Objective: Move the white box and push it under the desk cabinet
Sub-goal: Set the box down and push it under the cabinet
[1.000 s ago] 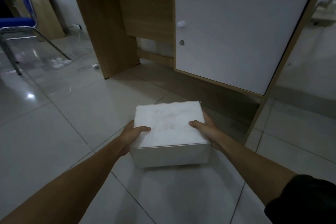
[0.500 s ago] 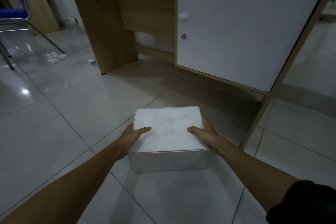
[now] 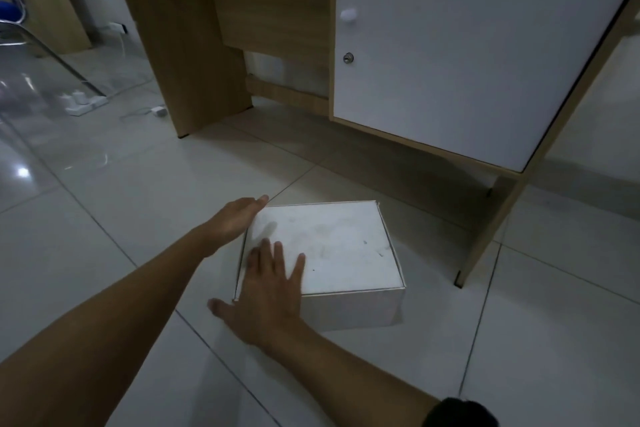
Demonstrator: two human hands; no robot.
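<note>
On the floor tiles (image 3: 104, 218) before the desk cabinet (image 3: 467, 45), the white box (image 3: 329, 246) now rests, left hand (image 3: 239, 218) and right hand (image 3: 273, 291) having let go, fingers flat, ready to push.

An office: wooden desk cabinet (image 3: 450, 55), blue chair (image 3: 10, 14), tiled floor (image 3: 104, 218).

Glossy pale floor tiles (image 3: 104, 204) are reflecting dim light w/ one bright spot at left. A power strip (image 3: 85, 104) is lying by a chair leg (image 3: 52, 55) (blue seat above), near a wood side panel (image 3: 187, 45).
</note>
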